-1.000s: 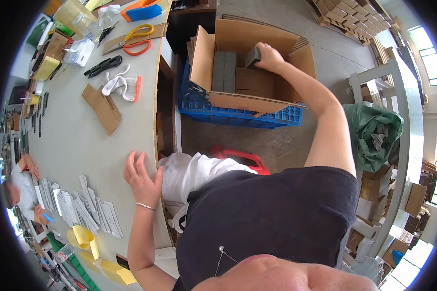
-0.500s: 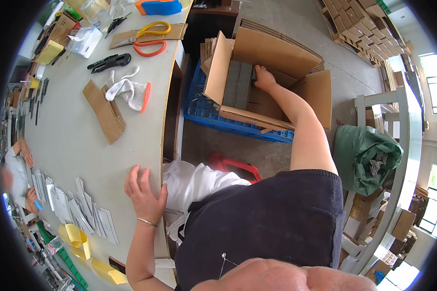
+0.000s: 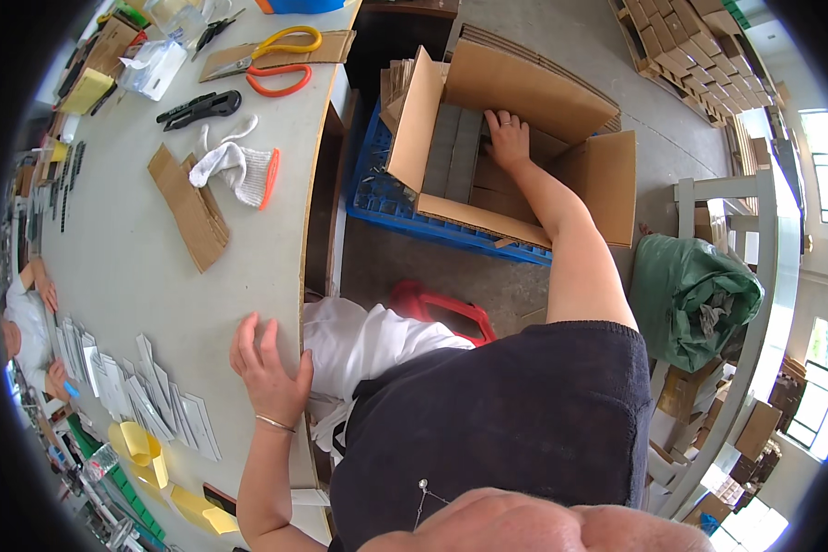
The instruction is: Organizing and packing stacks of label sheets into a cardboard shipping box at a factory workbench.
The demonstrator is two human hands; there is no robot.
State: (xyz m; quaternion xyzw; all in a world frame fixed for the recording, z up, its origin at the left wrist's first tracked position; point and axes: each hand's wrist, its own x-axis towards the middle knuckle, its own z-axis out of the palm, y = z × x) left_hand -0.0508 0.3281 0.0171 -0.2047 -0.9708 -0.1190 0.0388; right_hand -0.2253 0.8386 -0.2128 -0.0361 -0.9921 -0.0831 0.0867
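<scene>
My right hand (image 3: 509,140) is inside an open cardboard box (image 3: 488,221). Its fingers are stretched and slightly apart, and the hand is beside dark grey flat pieces (image 3: 451,156) packed along the box's left side. The thumb is mostly hidden, and a small dark spot shows by the fingers. My left hand (image 3: 274,370) rests at the edge of the light grey table (image 3: 258,267) with fingers spread, holding nothing.
Scissors (image 3: 281,60), a black utility knife (image 3: 200,109), a white glove (image 3: 239,172) and cardboard strips (image 3: 189,207) lie on the table. White strips (image 3: 161,396) are closer in. The box stands on a blue crate (image 3: 377,198). A green sack (image 3: 695,299) stands right. Another person (image 3: 32,322) works far left.
My right hand has shifted slightly rightward in the box, and its fingers have straightened from a closer curl at the grey pieces' edge. My left hand has stayed at the table edge.
</scene>
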